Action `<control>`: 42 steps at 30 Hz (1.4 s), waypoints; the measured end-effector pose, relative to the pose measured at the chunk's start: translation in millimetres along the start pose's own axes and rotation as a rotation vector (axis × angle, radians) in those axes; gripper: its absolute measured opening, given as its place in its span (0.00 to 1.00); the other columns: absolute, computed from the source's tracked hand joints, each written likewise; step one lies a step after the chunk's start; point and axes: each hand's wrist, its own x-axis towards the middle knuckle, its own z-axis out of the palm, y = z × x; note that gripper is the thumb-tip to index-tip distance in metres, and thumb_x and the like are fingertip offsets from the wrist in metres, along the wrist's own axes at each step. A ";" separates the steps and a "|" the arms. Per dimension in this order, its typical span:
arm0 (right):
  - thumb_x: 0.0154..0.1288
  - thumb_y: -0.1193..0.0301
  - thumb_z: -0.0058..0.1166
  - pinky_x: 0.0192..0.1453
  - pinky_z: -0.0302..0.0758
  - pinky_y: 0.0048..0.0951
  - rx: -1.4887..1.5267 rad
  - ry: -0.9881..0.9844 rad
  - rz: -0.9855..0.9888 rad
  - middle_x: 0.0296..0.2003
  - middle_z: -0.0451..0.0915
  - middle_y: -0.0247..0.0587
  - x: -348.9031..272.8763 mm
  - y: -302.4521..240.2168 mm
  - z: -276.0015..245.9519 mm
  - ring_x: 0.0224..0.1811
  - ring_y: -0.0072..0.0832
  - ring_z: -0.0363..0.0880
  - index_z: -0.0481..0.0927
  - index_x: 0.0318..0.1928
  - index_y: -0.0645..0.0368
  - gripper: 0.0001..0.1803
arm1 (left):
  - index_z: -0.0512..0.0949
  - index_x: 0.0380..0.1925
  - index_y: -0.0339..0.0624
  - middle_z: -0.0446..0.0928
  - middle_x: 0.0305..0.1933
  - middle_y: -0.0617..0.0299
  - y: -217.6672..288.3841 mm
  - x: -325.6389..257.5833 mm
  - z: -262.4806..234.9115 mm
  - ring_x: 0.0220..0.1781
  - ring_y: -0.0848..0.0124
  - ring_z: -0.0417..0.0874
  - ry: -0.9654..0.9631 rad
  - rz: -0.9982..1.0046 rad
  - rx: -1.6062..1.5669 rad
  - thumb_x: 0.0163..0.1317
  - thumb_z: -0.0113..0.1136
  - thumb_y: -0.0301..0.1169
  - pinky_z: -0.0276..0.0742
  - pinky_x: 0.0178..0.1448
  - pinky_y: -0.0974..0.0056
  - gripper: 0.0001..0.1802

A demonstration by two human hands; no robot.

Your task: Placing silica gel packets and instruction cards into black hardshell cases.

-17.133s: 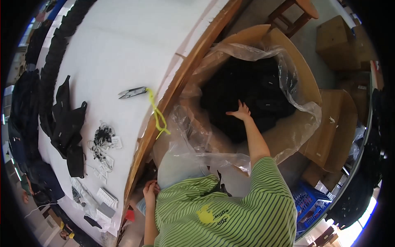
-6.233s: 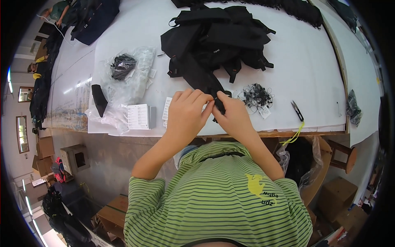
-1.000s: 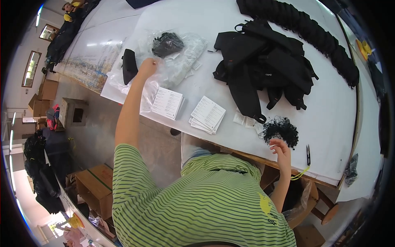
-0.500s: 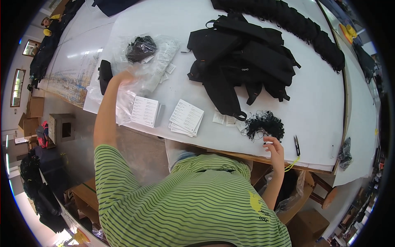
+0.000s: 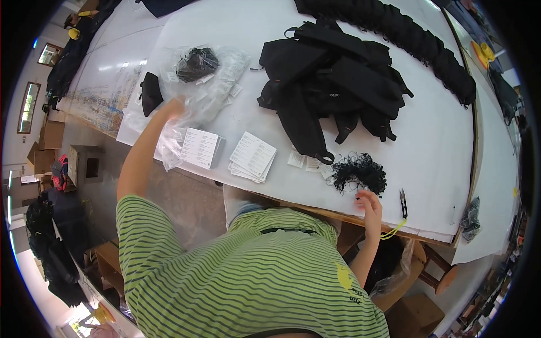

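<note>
1. While resting against the clear plastic bag (image 5: 221, 93) on the left of the desk (image 5: 428, 143), left hand (image 5: 175, 107) partly veiled by film; degree of opening and any hold impossible to tell.
2. Within or beneath the same film: dark bundle (image 5: 197, 64), near the hand; black fabric piece (image 5: 151, 94) just beside the bag.
3. At the near edge, right hand (image 5: 369, 204), fingers loosely curled and partly open; too small at the tips to tell whether anything held.
4. Just beyond these fingers: tangle of black cords (image 5: 360, 172), near small white tags (image 5: 296, 159).
5. Between the hands: two stacks of printed white cards (image 5: 252, 156).
6. To the right: thread snips (image 5: 403, 204) with yellow-green cord (image 5: 394, 230).
7. Farther back: heaped black strapped articles (image 5: 338, 79), and beyond, dark fringed row (image 5: 394, 27).
</note>
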 end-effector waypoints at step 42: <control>0.66 0.75 0.45 0.44 0.71 0.23 -0.124 -0.195 -0.245 0.35 0.80 0.34 9.8 -35.9 61.4 0.36 0.21 0.75 0.79 0.43 0.60 0.10 | 0.77 0.34 0.39 0.76 0.28 0.65 279.4 -172.2 91.3 0.32 0.79 0.75 0.165 0.359 -1.242 0.52 0.66 0.29 0.72 0.38 0.71 0.11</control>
